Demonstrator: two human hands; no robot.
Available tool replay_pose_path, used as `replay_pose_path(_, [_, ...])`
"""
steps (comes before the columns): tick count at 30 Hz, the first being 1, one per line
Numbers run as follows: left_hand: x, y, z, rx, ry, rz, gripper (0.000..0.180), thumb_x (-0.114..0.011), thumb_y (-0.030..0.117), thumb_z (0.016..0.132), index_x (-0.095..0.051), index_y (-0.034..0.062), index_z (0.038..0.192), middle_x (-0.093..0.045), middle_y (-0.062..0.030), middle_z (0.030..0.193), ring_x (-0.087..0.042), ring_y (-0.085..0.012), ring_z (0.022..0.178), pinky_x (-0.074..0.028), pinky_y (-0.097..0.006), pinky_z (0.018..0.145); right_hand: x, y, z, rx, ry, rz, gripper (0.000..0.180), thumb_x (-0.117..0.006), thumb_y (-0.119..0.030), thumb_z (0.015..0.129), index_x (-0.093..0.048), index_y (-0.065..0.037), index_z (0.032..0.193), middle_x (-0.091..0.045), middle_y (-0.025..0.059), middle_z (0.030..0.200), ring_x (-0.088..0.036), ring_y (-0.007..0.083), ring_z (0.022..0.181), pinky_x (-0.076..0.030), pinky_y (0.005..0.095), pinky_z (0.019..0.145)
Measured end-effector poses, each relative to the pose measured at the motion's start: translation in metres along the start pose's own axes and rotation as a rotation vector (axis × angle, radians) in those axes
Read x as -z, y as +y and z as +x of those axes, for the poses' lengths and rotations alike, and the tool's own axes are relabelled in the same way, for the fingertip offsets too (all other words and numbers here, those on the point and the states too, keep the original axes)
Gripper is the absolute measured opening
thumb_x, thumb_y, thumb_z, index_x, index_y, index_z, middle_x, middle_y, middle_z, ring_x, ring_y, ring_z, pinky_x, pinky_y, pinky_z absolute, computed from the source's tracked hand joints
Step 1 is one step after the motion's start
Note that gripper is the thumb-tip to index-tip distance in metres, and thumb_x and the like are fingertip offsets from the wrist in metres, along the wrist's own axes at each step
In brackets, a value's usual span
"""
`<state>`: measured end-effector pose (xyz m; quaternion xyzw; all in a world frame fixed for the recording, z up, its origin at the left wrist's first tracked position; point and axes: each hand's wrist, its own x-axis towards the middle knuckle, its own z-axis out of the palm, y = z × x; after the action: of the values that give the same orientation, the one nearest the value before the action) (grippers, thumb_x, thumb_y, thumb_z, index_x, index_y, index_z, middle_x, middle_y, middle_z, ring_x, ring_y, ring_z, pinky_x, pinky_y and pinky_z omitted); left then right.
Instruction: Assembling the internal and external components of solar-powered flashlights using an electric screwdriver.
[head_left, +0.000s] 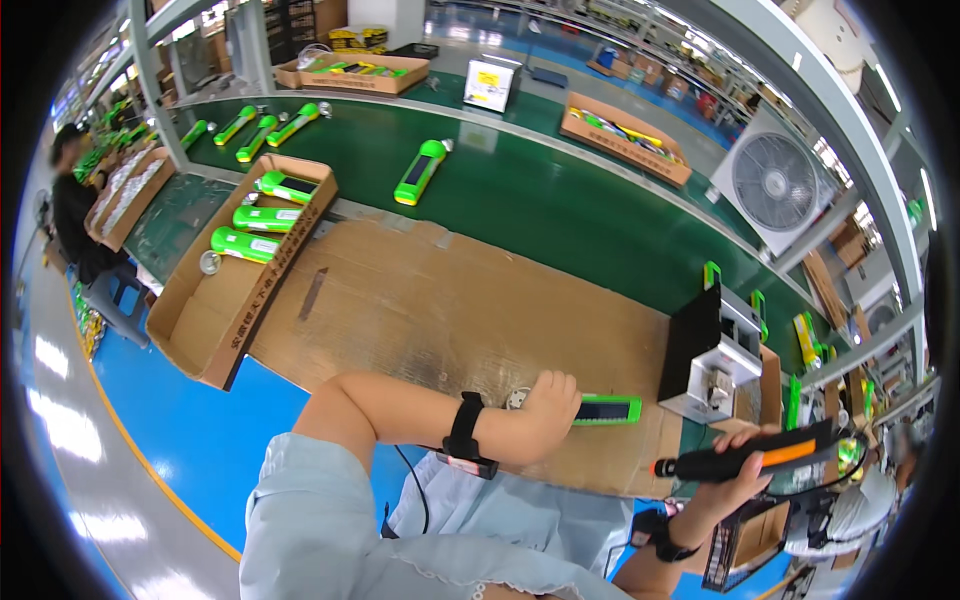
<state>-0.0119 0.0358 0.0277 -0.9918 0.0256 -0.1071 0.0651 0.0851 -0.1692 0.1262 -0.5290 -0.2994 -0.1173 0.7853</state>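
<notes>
My left hand (552, 412) is closed over a green solar flashlight (612, 409) lying on the cardboard sheet (440, 300) in front of me. The flashlight's dark panel end sticks out to the right of my fingers, and a round clear part shows on the other side. My right hand (718, 496) is wrapped around a black corded hand tool (740, 460) with an orange stripe. It is held roughly level above the right edge of the cardboard, its small red tip pointing left toward the flashlight.
At left, a cardboard tray (200, 310) holds several green flashlights. A black-and-silver fixture (705, 355) stands at right. Beyond, a green conveyor belt (500, 200) carries a lone flashlight (420, 172) and others. A fan (772, 180) stands far right; a person (85, 200) is at far left.
</notes>
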Motion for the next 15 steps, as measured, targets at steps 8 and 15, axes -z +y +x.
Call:
replay_pose_path(8, [-0.047, -0.083, 0.142, 0.438, 0.327, -0.098, 0.060, -0.068, 0.043, 0.072, -0.050, -0.0022, 0.107, -0.057, -0.0136, 0.092, -0.056, -0.0274, 0.086, -0.044, -0.039, 0.072, 0.027, 0.019, -0.046, -0.129, 0.098, -0.044, 0.058, -0.074, -0.038, 0.075, -0.039, -0.004, 0.107, -0.048, 0.0076, 0.075, -0.050, 0.0152, 0.065, -0.045, 0.0258, 0.058])
replay_pose_path(15, [-0.058, -0.218, 0.189, 0.894, 0.214, 0.159, 0.023, -0.059, 0.023, 0.076, -0.061, 0.0063, 0.092, -0.058, -0.0139, 0.098, -0.057, -0.0316, 0.093, -0.046, -0.045, 0.073, 0.044, 0.010, -0.024, -0.086, 0.091, -0.091, 0.060, -0.077, -0.035, 0.073, -0.039, -0.003, 0.106, -0.049, 0.0078, 0.076, -0.051, 0.0163, 0.066, -0.046, 0.0279, 0.061])
